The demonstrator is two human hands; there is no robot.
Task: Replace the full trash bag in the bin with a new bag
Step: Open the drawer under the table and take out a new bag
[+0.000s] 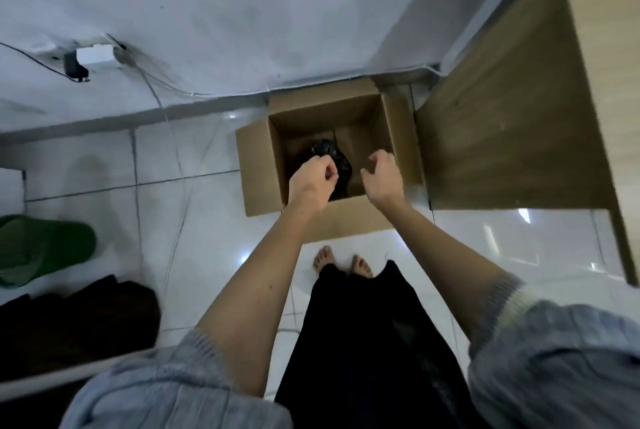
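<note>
- The single head view is looking steeply down from the standing person's head, facing forward toward the white wall.
- It is taking in both outstretched forearms, the bare feet and the tiled floor below.
- The wide lens is bending the wooden cabinet at the right edge.
</note>
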